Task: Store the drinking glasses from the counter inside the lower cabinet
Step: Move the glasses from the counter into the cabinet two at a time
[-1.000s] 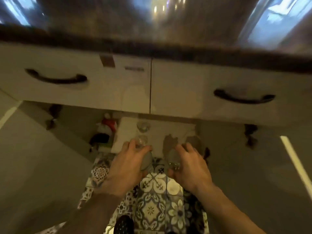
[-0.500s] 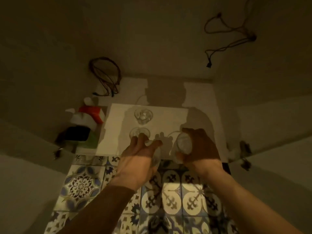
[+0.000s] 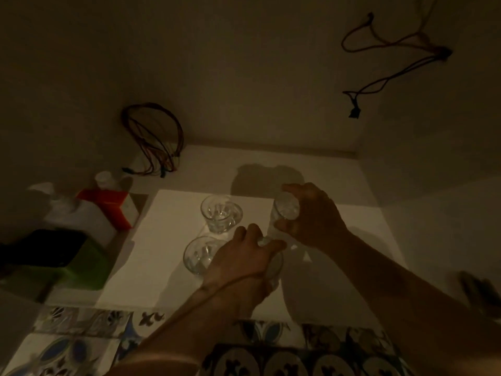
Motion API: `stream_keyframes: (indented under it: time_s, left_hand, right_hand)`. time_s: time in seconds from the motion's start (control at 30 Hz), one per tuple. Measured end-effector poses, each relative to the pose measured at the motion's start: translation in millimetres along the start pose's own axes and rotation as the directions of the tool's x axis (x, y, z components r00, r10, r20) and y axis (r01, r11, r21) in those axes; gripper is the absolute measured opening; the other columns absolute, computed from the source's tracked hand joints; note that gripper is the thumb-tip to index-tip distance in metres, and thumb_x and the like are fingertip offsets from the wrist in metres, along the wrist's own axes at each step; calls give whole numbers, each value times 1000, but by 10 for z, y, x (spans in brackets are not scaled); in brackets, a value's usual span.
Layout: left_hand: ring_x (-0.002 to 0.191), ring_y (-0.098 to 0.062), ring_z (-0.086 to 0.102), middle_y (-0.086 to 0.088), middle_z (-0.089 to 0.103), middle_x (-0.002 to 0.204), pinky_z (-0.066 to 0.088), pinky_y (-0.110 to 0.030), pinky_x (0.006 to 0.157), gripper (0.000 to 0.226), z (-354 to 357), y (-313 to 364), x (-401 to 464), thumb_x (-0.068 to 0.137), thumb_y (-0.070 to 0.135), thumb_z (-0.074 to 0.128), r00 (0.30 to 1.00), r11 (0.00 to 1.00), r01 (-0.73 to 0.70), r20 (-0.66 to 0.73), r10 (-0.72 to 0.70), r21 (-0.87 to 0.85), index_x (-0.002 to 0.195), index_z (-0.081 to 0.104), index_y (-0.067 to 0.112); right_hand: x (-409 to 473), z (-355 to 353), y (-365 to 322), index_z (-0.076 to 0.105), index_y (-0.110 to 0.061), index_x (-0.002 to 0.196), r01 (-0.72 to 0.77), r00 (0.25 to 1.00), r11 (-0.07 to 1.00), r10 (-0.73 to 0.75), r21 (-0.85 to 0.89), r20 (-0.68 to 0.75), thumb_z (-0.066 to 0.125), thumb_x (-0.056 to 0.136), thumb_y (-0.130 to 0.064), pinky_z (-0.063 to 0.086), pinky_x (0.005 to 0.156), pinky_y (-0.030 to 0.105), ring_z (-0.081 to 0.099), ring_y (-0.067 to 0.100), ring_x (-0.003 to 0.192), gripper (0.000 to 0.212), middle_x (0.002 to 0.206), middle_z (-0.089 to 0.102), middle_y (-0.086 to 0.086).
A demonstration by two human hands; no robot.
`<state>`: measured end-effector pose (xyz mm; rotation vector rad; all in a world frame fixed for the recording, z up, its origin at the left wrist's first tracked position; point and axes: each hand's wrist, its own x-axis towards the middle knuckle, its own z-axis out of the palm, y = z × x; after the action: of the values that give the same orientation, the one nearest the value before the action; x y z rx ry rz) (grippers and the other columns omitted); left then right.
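Inside the dim lower cabinet, two clear drinking glasses stand upright on the white shelf floor [image 3: 168, 240]: a far glass [image 3: 221, 216] and a near glass [image 3: 199, 255]. My left hand [image 3: 241, 264] is wrapped around a third glass [image 3: 273, 264], low over the floor just right of the near glass. My right hand [image 3: 311, 215] grips a fourth glass [image 3: 283, 210] from its right side, level with the far glass and to its right. Both held glasses are partly hidden by my fingers.
A white and red bottle [image 3: 103, 210] and a green and black box [image 3: 54, 261] stand at the cabinet's left. Coiled wires [image 3: 154, 142] hang at the back wall, a cord [image 3: 379, 82] at the upper right. Patterned floor tiles [image 3: 81, 346] lie in front.
The view has dropped from the drawer fronts into the cabinet. Both hands have carried their glasses forward over the white floor, the right hand farther back.
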<state>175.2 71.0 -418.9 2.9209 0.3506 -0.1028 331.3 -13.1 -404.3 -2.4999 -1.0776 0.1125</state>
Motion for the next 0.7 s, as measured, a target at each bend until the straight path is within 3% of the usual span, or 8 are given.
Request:
stream_keyframes:
  time_s: [0.13, 0.23, 0.3, 0.4, 0.7]
  left_hand:
    - [125, -23, 32, -3, 32, 141, 32, -28, 77, 79, 18, -51, 122, 84, 36, 72, 998, 999, -46, -36, 47, 6, 148, 27, 46]
    - [129, -23, 28, -3, 27, 145, 35, -29, 83, 82, 40, -55, 146, 85, 34, 72, 996, 997, -72, -57, 71, -5, 149, 23, 49]
    - [130, -23, 27, -2, 26, 148, 39, -31, 89, 84, 64, -68, 140, 84, 33, 72, 994, 996, -84, -68, 83, -7, 150, 21, 50]
    - [129, -22, 27, 0, 26, 147, 41, -31, 91, 85, 88, -108, 118, 84, 34, 71, 993, 996, -86, -78, 83, -35, 150, 19, 51]
    - [127, -22, 28, 1, 27, 145, 43, -35, 93, 84, 139, -167, 116, 84, 40, 70, 988, 991, -117, -112, 109, -69, 149, 19, 53]
  right_hand:
    - [217, 194, 15, 61, -8, 135, 123, 990, 992, -120, 37, -75, 90, 69, -27, 39, 99, 36, 57, 37, 120, 75, 128, 62, 18]
    - [408, 230, -21, 51, -20, 145, 87, 995, 996, -88, 34, 45, 87, 74, -38, 33, 108, 29, 45, 25, 135, 81, 143, 53, 7]
    - [532, 253, -61, 48, -27, 147, 48, 992, 999, -50, 23, 115, 87, 72, -43, 37, 113, 33, 43, 21, 139, 86, 149, 48, 2]
    - [614, 305, -110, 50, -28, 144, 47, 990, 998, -52, 46, 130, 90, 67, -43, 43, 109, 38, 48, 21, 135, 88, 147, 50, 2]
    - [710, 474, -153, 50, -28, 144, 58, 990, 997, -64, 46, 129, 91, 65, -44, 43, 109, 36, 48, 22, 134, 91, 147, 50, 2]
